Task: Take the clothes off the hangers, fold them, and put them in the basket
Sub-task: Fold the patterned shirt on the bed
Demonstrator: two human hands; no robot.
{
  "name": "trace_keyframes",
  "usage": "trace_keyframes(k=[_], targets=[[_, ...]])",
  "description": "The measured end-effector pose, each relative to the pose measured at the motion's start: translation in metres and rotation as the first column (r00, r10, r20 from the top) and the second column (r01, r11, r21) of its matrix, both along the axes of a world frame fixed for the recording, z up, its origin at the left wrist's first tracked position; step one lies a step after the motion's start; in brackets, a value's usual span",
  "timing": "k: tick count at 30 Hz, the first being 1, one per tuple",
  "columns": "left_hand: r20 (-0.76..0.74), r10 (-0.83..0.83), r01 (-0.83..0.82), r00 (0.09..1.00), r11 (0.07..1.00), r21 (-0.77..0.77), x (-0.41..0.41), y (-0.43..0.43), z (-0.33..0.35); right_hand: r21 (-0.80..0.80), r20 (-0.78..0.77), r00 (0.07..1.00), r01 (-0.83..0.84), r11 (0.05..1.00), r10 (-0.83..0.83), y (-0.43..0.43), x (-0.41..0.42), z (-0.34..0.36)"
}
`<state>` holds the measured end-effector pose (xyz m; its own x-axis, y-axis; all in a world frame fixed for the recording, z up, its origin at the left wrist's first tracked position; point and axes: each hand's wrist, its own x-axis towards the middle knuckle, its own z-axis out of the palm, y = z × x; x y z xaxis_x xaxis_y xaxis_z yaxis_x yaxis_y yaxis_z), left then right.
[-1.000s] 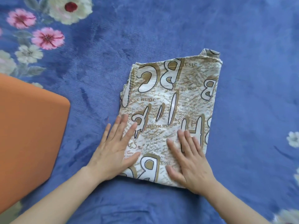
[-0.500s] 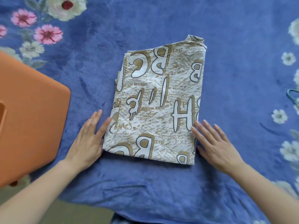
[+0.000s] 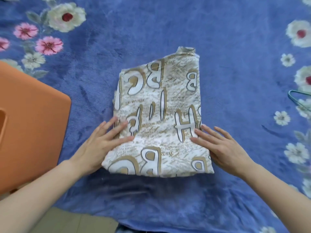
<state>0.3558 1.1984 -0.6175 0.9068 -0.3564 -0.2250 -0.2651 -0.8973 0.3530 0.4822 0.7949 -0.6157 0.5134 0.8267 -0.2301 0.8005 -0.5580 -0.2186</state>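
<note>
Lying where, the garment (image 3: pixel 159 115)?

— Folded into a rough rectangle, flat on the blanket (image 3: pixel 235 64), near the middle. It is not in the basket (image 3: pixel 33 123), which stands apart to its left.

— And the left hand (image 3: pixel 101 143)?

— Flat on the garment's lower left edge, with its fingers straight and slightly spread and its thumb on top of the cloth. It pinches nothing.

— The right hand (image 3: pixel 222 148)?

— Much the same on the other side. Its fingers are straight, the fingertips touch the right edge by the big H, and the palm is down on the blanket just beside the cloth. I can't tell whether any finger is tucked under the fold.

— Anything else around?

— A hanger (image 3: pixel 293 96) at the far right, well apart from the garment and cut off by the frame.
</note>
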Motion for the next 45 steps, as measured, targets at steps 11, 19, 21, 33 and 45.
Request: trace_keyframes(k=[11,19,21,33,45], targets=[[-0.261,0.560,-0.617,0.787,0.715,-0.329,-0.013,-0.026,-0.006,0.185,-0.657,0.624,0.677,0.713,-0.422,0.026,0.026,0.044],[-0.466,0.853,-0.945,0.236,0.089,-0.315,0.082,-0.045,0.008,-0.115,-0.776,0.153,0.920,0.375,-0.612,0.104,0.093,0.020],[-0.462,0.869,-0.947,0.175,0.021,-0.319,0.084,-0.049,0.008,-0.079,-0.751,0.148,0.947,0.311,-0.643,0.112,0.090,0.015],[-0.119,0.965,-0.848,0.232,0.141,-0.511,0.105,-0.061,0.007,0.360,-0.503,0.360,0.914,0.188,-0.786,0.136,0.116,0.011],[0.244,0.871,-0.785,0.426,0.490,-0.379,0.123,-0.086,0.010,0.511,0.076,0.801,0.479,0.713,-0.593,0.160,0.088,-0.012]])
